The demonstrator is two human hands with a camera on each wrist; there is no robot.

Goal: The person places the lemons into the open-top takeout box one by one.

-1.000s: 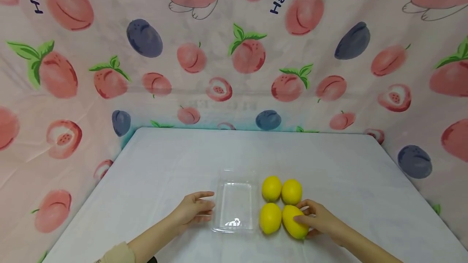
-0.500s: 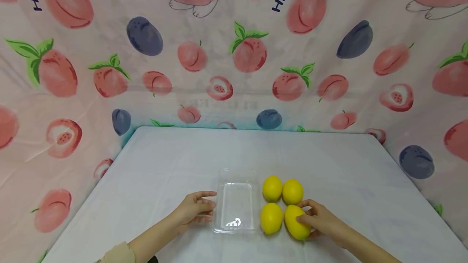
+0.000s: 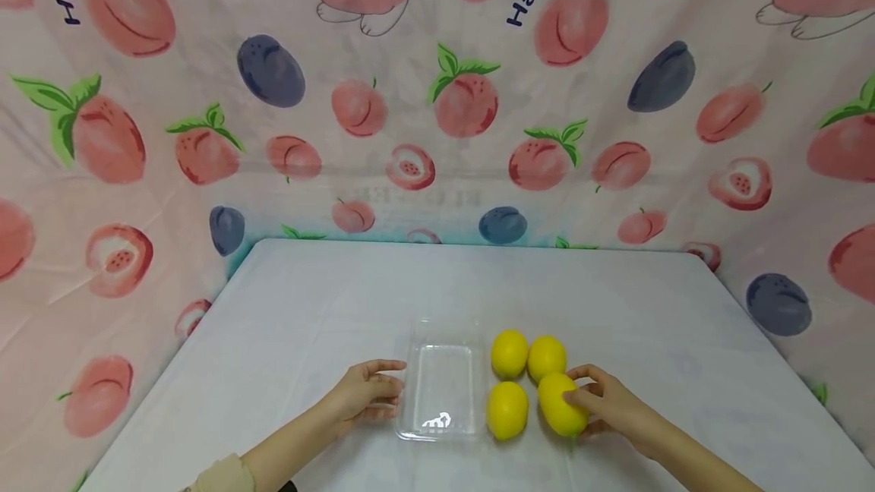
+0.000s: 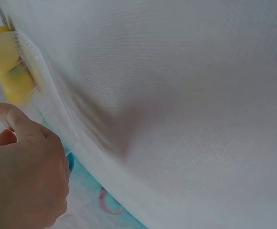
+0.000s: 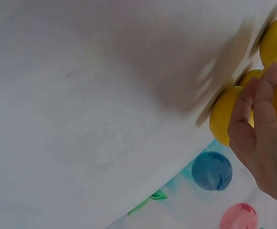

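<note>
In the head view, my right hand [image 3: 613,406] grips a yellow lemon [image 3: 562,404] with thumb and fingers. That lemon looks raised a little off the table. Behind and left of it are three more lemons: a near-left lemon [image 3: 507,410], a far-left lemon [image 3: 509,354] and a far-right lemon [image 3: 547,357]. The clear plastic box [image 3: 405,401] stands left of them with nothing inside. My left hand [image 3: 365,397] is at the box's left side, its fairly straight fingers touching the wall. In the right wrist view, the right hand's fingers [image 5: 265,105] lie against the held lemon.
A white-covered table [image 3: 328,287] carries everything. Behind it and at both sides hangs a pink fruit-print cloth [image 3: 307,196]. The lemons sit close to the box's right side.
My right hand has lifted the near-right lemon slightly and drawn it a little to the right, away from the near-left lemon. My left hand stays at the box.
</note>
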